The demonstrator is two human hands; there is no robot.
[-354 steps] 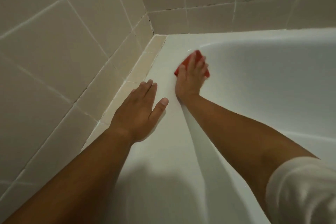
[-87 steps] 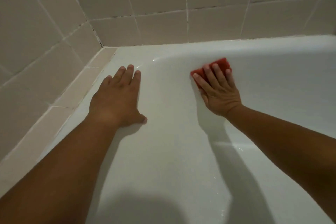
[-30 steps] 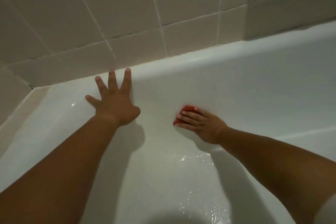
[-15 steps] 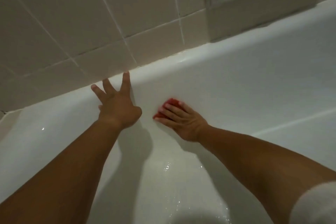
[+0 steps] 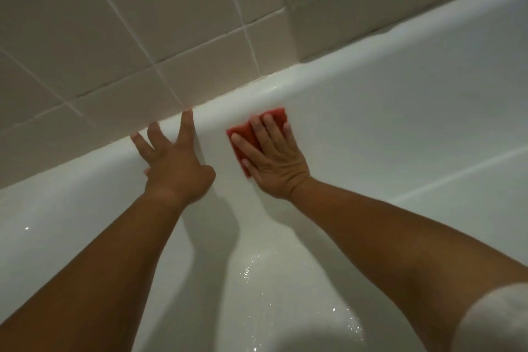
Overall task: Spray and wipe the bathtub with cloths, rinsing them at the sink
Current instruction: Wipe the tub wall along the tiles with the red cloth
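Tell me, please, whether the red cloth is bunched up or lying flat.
Flat: the red cloth lies against the bathtub wall under the straight fingers of the right hand. Cannot tell whether it is folded.

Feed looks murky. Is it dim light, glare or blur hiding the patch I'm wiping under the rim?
Head view: dim, warm light, but the red cloth and the right hand pressing it read sharp. Head view: arm shadows darken the bathtub wall below the cloth, not over it. Head view: glare is only small wet glints lower down.

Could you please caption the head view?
Right hand presses red cloth against white bathtub wall; left hand rests spread beside it.
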